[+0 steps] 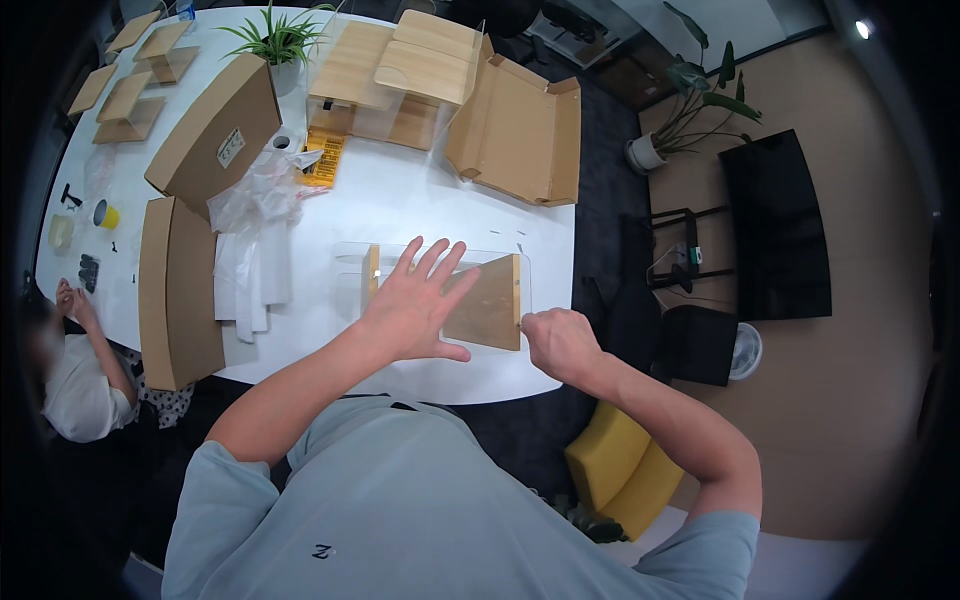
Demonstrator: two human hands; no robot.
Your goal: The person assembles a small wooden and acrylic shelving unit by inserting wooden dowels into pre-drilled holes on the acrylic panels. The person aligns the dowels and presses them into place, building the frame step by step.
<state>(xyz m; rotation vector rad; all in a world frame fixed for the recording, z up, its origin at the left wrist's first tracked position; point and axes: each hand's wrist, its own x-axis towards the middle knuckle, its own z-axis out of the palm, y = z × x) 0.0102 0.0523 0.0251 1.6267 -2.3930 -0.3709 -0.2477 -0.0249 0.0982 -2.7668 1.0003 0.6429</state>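
My left hand (415, 305) is spread, palm down, over a small stand of wood and clear plastic on the white table. A clear sheet with rounded corners (350, 258) shows around it. A light wooden board (488, 310) stands to the right of that hand, and another wooden board (373, 268), partly hidden, is to its left. My right hand (562, 345) is closed in a fist against the right board's outer edge. Whatever its fingers grip is hidden in the fist.
Cardboard boxes (180, 295) and plastic wrapping (255, 190) lie on the left. Wooden shelf units (430, 60), an open carton (520, 130) and a potted plant (285, 75) stand at the back. A person (85, 385) sits far left; a yellow chair (620, 465) is near right.
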